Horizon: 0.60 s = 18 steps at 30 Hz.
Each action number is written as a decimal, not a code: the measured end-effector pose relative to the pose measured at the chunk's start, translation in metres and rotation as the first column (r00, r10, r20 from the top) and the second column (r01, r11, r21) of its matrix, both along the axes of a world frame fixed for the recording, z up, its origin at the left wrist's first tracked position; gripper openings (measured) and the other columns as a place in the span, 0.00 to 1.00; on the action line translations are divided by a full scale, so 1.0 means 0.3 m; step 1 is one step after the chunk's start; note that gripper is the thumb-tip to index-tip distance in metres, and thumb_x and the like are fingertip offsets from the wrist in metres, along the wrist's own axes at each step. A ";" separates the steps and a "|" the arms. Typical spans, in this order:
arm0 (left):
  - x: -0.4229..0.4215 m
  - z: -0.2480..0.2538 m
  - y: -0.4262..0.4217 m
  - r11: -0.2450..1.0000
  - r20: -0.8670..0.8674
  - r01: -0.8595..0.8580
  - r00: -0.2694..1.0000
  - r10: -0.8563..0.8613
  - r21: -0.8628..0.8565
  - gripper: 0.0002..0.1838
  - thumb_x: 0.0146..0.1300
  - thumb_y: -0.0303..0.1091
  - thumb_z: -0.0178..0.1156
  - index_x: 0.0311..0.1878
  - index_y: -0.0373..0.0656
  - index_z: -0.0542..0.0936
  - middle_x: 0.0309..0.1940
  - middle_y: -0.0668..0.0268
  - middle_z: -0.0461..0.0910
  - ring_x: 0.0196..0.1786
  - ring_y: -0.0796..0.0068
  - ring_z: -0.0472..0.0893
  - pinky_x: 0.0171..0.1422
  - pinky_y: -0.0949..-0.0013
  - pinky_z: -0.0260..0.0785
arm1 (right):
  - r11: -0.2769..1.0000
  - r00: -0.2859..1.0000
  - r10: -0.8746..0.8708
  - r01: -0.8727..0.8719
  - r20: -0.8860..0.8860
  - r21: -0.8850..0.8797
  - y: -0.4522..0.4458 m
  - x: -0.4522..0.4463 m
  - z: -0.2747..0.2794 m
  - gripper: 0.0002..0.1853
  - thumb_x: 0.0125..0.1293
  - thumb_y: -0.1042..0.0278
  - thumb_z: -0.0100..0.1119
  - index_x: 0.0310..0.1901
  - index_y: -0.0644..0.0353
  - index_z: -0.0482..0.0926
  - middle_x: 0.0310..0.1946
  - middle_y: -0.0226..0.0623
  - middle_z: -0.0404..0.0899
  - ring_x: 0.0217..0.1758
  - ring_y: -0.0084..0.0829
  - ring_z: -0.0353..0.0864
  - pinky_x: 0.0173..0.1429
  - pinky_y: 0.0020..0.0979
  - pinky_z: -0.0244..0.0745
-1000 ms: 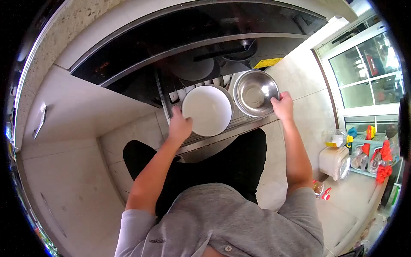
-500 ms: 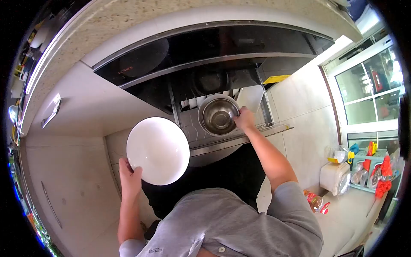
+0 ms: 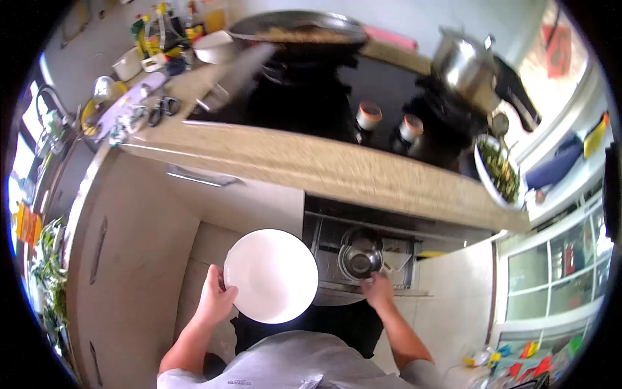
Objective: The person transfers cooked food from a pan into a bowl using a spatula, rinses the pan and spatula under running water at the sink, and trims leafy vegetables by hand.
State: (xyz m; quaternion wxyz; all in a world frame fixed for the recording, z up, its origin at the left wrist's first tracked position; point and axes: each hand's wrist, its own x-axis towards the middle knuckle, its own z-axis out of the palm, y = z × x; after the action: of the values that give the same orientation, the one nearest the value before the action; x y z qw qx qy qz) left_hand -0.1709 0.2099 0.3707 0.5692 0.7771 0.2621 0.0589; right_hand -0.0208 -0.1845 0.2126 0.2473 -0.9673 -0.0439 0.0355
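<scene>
A large white bowl (image 3: 273, 275) is in my left hand (image 3: 217, 297), its open side facing up. My thumb lies over its rim and the fingers go underneath. To the right, my right hand (image 3: 378, 290) grips the near edge of a stainless steel bowl (image 3: 360, 260), which is over the pulled-out drawer (image 3: 409, 275) below the counter. Dark cookware lies behind the steel bowl, partly hidden. The two bowls are apart.
Above the drawer juts the countertop edge (image 3: 324, 150). On the black cooktop (image 3: 317, 104) stand a frying pan (image 3: 304, 32) with food and a metal pot (image 3: 461, 68). A dish of greens (image 3: 499, 172) sits at the right counter edge. Scissors (image 3: 162, 110) lie at left.
My view has tilted up, bringing the cooktop and counter into sight. Both hands keep their bowls; the white bowl remains left of the drawer and the steel one over it.
</scene>
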 end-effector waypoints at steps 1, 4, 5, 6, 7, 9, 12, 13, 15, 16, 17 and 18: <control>-0.023 0.088 0.008 1.000 -0.053 0.009 0.999 -0.009 -0.003 0.16 0.55 0.18 0.57 0.47 0.35 0.67 0.34 0.63 0.76 0.37 0.78 0.78 0.37 0.71 0.71 | 0.997 0.994 0.066 -0.069 -0.082 -0.029 0.042 -0.041 0.109 0.20 0.58 0.53 0.69 0.41 0.63 0.82 0.35 0.49 0.83 0.41 0.51 0.84 0.46 0.43 0.78; -0.060 0.241 0.072 0.996 0.003 -0.052 0.999 0.052 -0.071 0.15 0.56 0.20 0.57 0.46 0.36 0.66 0.31 0.63 0.76 0.33 0.80 0.75 0.34 0.72 0.68 | 0.976 0.967 0.209 -0.198 -0.144 0.088 0.185 -0.049 0.424 0.18 0.59 0.55 0.70 0.37 0.65 0.83 0.32 0.46 0.84 0.36 0.46 0.85 0.41 0.40 0.80; -0.081 0.345 0.084 0.995 -0.051 -0.063 0.997 0.059 -0.078 0.15 0.56 0.20 0.56 0.46 0.36 0.66 0.31 0.64 0.75 0.32 0.81 0.74 0.33 0.72 0.67 | 0.966 0.942 0.247 -0.222 -0.225 0.131 0.219 -0.067 0.528 0.18 0.59 0.55 0.70 0.36 0.65 0.83 0.30 0.45 0.84 0.34 0.45 0.85 0.40 0.39 0.80; -0.090 0.402 0.098 0.992 -0.046 -0.083 0.996 0.078 -0.096 0.15 0.56 0.20 0.56 0.46 0.36 0.66 0.31 0.64 0.75 0.32 0.81 0.74 0.33 0.72 0.67 | 0.955 0.947 0.261 -0.225 -0.188 0.192 0.254 -0.062 0.612 0.18 0.59 0.55 0.70 0.37 0.65 0.83 0.29 0.44 0.84 0.33 0.44 0.85 0.40 0.37 0.79; -0.102 0.477 0.127 0.986 -0.031 -0.120 0.993 0.117 -0.117 0.14 0.57 0.20 0.56 0.46 0.37 0.65 0.30 0.64 0.74 0.31 0.81 0.73 0.32 0.72 0.66 | 0.954 0.942 0.276 -0.243 -0.192 0.177 0.300 -0.061 0.718 0.18 0.59 0.55 0.70 0.37 0.65 0.83 0.29 0.44 0.84 0.33 0.44 0.85 0.40 0.37 0.79; -0.111 0.629 0.186 0.977 -0.045 -0.167 0.986 0.162 -0.133 0.14 0.57 0.19 0.55 0.45 0.37 0.65 0.30 0.65 0.74 0.31 0.81 0.72 0.31 0.72 0.65 | 0.921 0.926 0.313 -0.242 -0.211 0.305 0.396 -0.052 0.954 0.17 0.61 0.57 0.70 0.39 0.64 0.84 0.30 0.45 0.85 0.33 0.41 0.86 0.40 0.36 0.79; -0.061 0.731 0.307 0.958 0.073 -0.268 0.958 0.276 -0.104 0.14 0.58 0.20 0.55 0.46 0.37 0.64 0.30 0.64 0.73 0.30 0.80 0.72 0.34 0.73 0.66 | 0.885 0.913 0.372 -0.295 -0.169 0.359 0.534 -0.010 1.259 0.16 0.62 0.58 0.70 0.40 0.66 0.84 0.32 0.45 0.86 0.34 0.35 0.87 0.40 0.33 0.80; -0.025 0.734 0.351 0.959 0.059 -0.257 0.963 0.265 -0.119 0.14 0.58 0.20 0.55 0.46 0.37 0.64 0.30 0.64 0.73 0.30 0.80 0.72 0.34 0.73 0.66 | 0.867 0.917 0.374 -0.292 -0.141 0.404 0.560 -0.003 1.318 0.16 0.63 0.59 0.70 0.40 0.66 0.84 0.32 0.44 0.86 0.33 0.32 0.86 0.40 0.31 0.80; 0.068 0.757 0.439 0.960 0.183 -0.274 0.948 0.259 0.061 0.14 0.58 0.16 0.52 0.47 0.37 0.64 0.36 0.60 0.76 0.36 0.73 0.80 0.35 0.70 0.74 | 0.858 0.930 0.348 -0.265 -0.119 0.441 0.607 0.022 1.440 0.15 0.63 0.60 0.70 0.40 0.65 0.83 0.31 0.40 0.86 0.32 0.27 0.85 0.39 0.28 0.80; 0.130 0.831 0.454 0.956 0.098 -0.294 0.951 0.293 -0.012 0.14 0.59 0.18 0.53 0.47 0.36 0.64 0.36 0.59 0.76 0.34 0.71 0.81 0.30 0.69 0.75 | 0.856 0.938 0.337 -0.266 -0.087 0.443 0.626 0.031 1.505 0.13 0.63 0.63 0.71 0.39 0.65 0.83 0.30 0.38 0.86 0.30 0.25 0.84 0.39 0.26 0.80; 0.202 0.911 0.466 0.945 0.011 -0.318 0.947 0.320 -0.075 0.14 0.60 0.19 0.54 0.47 0.36 0.63 0.36 0.58 0.76 0.31 0.70 0.81 0.25 0.68 0.76 | 0.850 0.944 0.328 -0.274 -0.044 0.451 0.630 0.044 1.549 0.13 0.62 0.65 0.72 0.40 0.66 0.83 0.30 0.37 0.86 0.30 0.25 0.84 0.39 0.26 0.80; 0.260 0.927 0.493 0.949 0.008 -0.306 0.952 0.307 -0.081 0.14 0.60 0.19 0.54 0.47 0.36 0.63 0.36 0.58 0.76 0.31 0.70 0.81 0.25 0.68 0.76 | 0.864 0.952 0.303 -0.252 -0.051 0.435 0.635 0.055 1.601 0.12 0.62 0.65 0.72 0.40 0.66 0.83 0.30 0.37 0.86 0.30 0.24 0.84 0.39 0.25 0.80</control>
State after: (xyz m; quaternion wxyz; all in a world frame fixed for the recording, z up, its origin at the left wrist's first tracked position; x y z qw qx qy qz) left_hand -0.0928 0.3578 0.6488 0.5860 0.7033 0.3758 0.1441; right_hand -0.0042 0.0059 0.6928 0.4458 -0.8701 -0.1747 0.1171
